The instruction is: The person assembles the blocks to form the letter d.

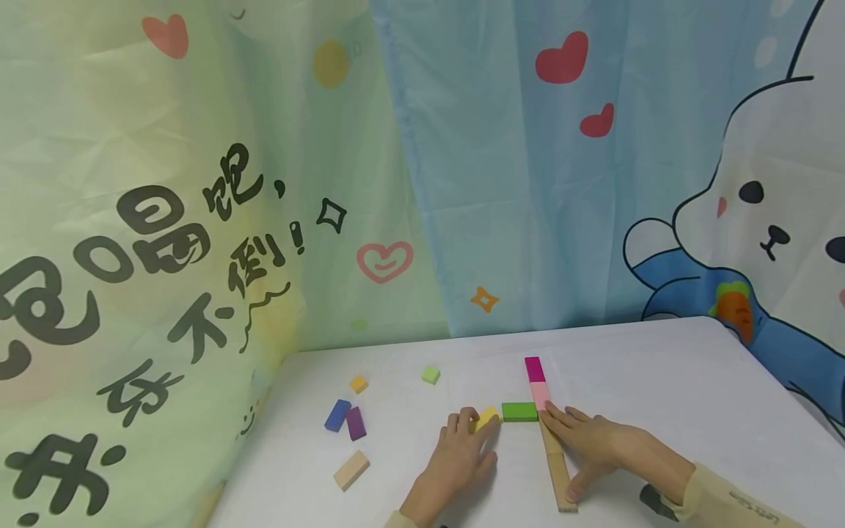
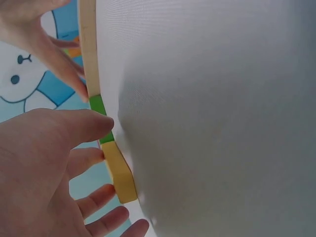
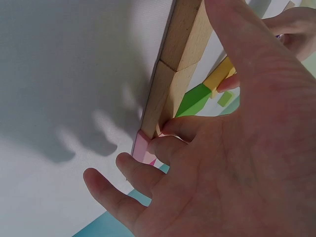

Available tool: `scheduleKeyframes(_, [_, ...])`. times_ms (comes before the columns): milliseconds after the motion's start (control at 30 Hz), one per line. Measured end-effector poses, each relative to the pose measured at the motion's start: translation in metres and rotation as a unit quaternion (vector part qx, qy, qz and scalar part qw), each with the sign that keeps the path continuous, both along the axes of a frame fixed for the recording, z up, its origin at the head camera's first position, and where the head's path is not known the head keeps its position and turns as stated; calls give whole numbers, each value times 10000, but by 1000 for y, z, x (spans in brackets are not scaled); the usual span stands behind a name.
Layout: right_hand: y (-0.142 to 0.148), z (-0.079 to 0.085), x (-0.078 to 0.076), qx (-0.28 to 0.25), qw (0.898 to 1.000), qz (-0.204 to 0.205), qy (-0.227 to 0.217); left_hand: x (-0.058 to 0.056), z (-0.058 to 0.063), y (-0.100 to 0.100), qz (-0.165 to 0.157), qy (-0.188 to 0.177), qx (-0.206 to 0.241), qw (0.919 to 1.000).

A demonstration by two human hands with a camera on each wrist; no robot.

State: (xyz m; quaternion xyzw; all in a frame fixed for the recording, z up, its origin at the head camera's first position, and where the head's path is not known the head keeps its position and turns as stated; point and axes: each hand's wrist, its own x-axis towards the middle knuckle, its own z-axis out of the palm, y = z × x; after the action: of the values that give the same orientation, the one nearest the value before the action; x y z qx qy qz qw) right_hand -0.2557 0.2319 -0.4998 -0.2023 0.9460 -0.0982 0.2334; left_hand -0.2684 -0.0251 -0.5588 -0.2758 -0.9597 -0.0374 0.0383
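Note:
My left hand [image 1: 455, 455] reaches over the table, its fingertips touching a yellow block [image 2: 119, 175]; the thumb stands apart from the block. A green block [image 1: 519, 412] lies end to end with the yellow one, its other end against a straight row. That row has two plain wooden blocks [image 1: 557, 469] nearest me, then a pink block [image 1: 539, 394] and a magenta block [image 1: 535, 369] at the far end. My right hand [image 1: 601, 444] lies along the row's right side, fairly straight fingers touching near the pink-wood joint and the thumb by the near wooden block.
At the left lie loose blocks: a blue one [image 1: 337, 415], a purple one [image 1: 356, 424], a small orange one [image 1: 359, 384] and a plain wooden one [image 1: 351, 470]. A small light-green block [image 1: 430, 375] sits farther back. A printed curtain [image 1: 462, 183] hangs behind the white table [image 1: 660, 381].

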Motion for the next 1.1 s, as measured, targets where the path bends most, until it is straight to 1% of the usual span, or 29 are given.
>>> scheduleKeyframes(200, [0, -3, 0, 3, 10000, -30, -4, 1, 4, 1, 62, -207, 4, 9998])
scheduleKeyframes(467, [1, -4, -1, 30, 10000, -41, 4, 0, 2, 1, 33, -178, 85, 9998])
scheduleKeyframes(800, [-2, 1, 0, 62, 10000, -45, -36, 1, 4, 2, 119, -345, 76, 9993])
scheduleKeyframes(1100, [-3, 2, 0, 109, 9999, -75, -78, 1, 0, 0, 12, -222, 26, 9997])
